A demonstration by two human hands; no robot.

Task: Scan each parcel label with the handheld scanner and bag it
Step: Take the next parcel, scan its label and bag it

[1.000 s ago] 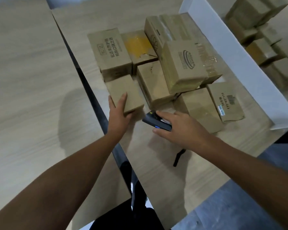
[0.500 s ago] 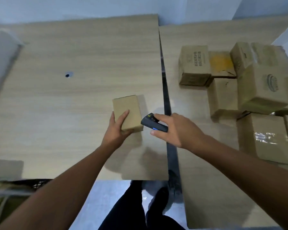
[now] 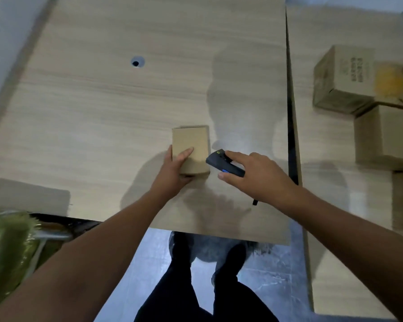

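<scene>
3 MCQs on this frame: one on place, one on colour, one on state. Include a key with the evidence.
1. Where is the small parcel?
A. on the left table
B. in the stack on the right table
C. on the floor

2. What colour is the scanner body?
A. white
B. dark, with a blue button
C. yellow

3. What is the left hand doing?
A. hanging free
B. gripping the small parcel
C. holding the scanner

Key: 1 A, the parcel lies on the left table, left of the gap. 2 B, dark casing and a blue button. 3 B, its fingers wrap the parcel's near end; the right hand holds the scanner.
</scene>
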